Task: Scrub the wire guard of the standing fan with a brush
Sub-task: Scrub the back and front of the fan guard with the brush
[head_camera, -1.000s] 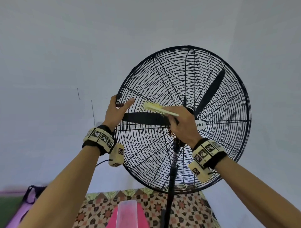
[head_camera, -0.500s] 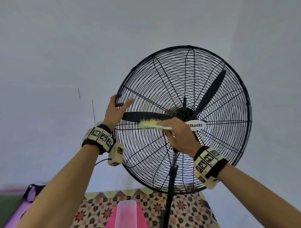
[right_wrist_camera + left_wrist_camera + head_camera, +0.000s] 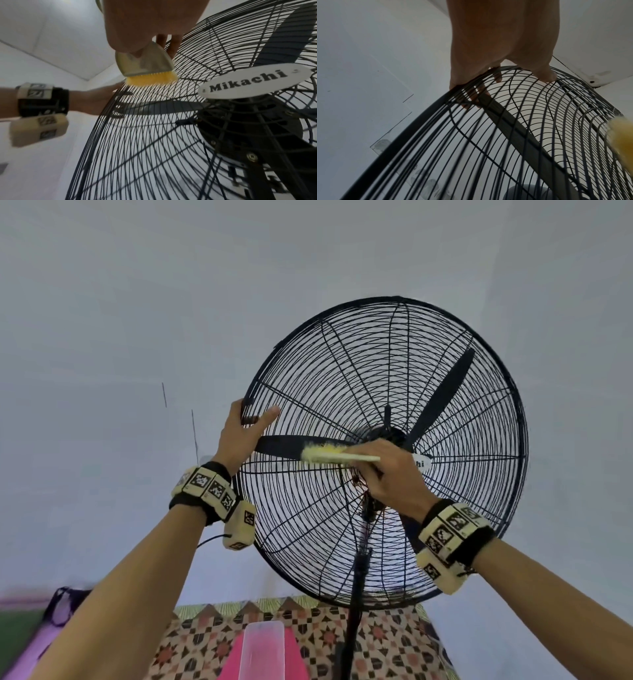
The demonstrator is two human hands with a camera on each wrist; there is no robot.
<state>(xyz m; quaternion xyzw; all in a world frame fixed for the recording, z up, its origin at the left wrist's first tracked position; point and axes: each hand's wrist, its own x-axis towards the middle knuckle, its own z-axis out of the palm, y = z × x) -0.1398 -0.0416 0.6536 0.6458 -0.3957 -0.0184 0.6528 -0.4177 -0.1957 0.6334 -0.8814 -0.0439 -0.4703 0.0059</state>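
A black standing fan with a round wire guard stands in front of me, its blades still behind the wires. My left hand grips the guard's left rim, fingers curled behind the wires and thumb in front. My right hand holds a cream brush with yellow bristles. The bristles lie against the front wires left of the hub, over the horizontal blade. A white Mikachi badge marks the guard's centre.
The fan's black pole runs down to a patterned mat on the floor. A pink object with a clear container sits at the bottom centre. A dark bag lies at the lower left. Pale walls surround the fan.
The brush moved down the wires left of the hub, then back up and slightly right over the horizontal blade. My left hand kept its hold on the rim.
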